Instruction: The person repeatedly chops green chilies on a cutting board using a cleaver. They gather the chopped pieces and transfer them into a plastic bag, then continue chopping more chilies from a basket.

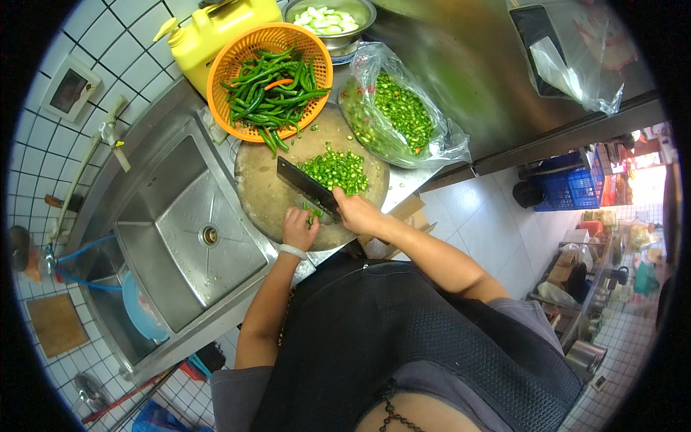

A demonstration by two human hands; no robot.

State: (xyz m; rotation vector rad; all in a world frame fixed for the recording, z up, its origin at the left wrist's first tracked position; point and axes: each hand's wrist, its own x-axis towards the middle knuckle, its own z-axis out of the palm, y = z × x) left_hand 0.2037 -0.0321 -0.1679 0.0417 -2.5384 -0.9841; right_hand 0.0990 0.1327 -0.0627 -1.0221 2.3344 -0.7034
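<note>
My right hand (357, 212) grips a cleaver (305, 186), its broad dark blade standing over a round chopping board (259, 183). Under the fingertips of my left hand (300, 229), at the board's near edge, lie a few pieces of green chili (312, 212); whether the fingers hold them is hard to tell. Beyond the blade sits a heap of chopped green chilies (340, 170). An orange plastic basket (215, 89) of whole green chilies, with one orange-red one, overlaps the board's far left. At its far right rests a clear plastic bag (372, 135) full of chopped chilies.
A steel sink (183, 237) adjoins the board on the left. Behind the basket stand a yellow jerrycan (237, 24) and a metal bowl (370, 13) of pale green slices. A large steel surface (448, 70) rises at the right. Below it are a cardboard box (407, 213) and blue crate (572, 183).
</note>
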